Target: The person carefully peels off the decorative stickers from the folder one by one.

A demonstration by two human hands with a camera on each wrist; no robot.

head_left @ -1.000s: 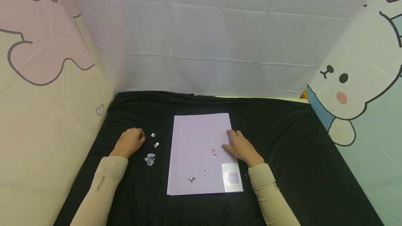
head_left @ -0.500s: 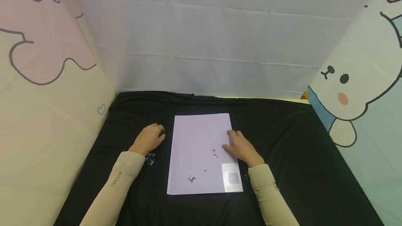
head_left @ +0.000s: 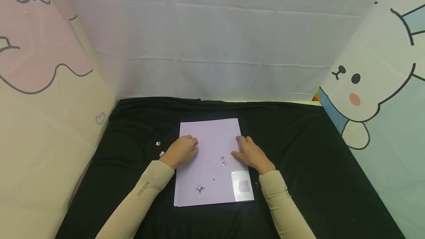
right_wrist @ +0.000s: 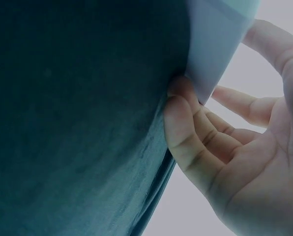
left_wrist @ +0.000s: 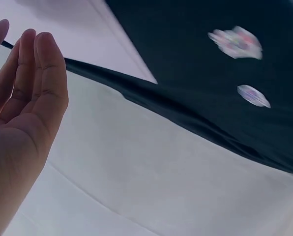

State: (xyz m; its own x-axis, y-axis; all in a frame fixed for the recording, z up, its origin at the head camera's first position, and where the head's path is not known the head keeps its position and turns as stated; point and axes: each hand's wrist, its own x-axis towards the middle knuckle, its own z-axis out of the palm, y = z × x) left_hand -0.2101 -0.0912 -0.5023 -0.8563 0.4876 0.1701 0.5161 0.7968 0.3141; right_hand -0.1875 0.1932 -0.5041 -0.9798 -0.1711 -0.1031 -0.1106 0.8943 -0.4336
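A pale purple folder (head_left: 212,132) lies on the black cloth, with a clear label pocket at its lower right. My left hand (head_left: 180,151) is over the folder's left side. In the left wrist view its fingers (left_wrist: 50,73) are bent a little, the thumb stands apart, and no object shows between them. My right hand (head_left: 253,154) rests at the folder's right edge. Its thumb and forefinger lie over the top, and the other fingers (right_wrist: 181,123) touch the edge and the cloth. Small shiny pieces lie on the folder, including a silver star-shaped one (head_left: 200,188) and a pink one (head_left: 222,158).
Left of the folder, two small glittering gems (head_left: 158,143) sit on the black cloth (head_left: 139,124), one close to the left sleeve. The left forearm covers the cloth nearer the front. A white fabric wall (head_left: 212,47) rises behind, and printed cartoon panels (head_left: 375,84) stand at both sides.
My left hand has moved right, from the cloth past the gems to above the folder. A silvery flower-like piece is now hidden behind the left sleeve. My right hand has stayed in place.
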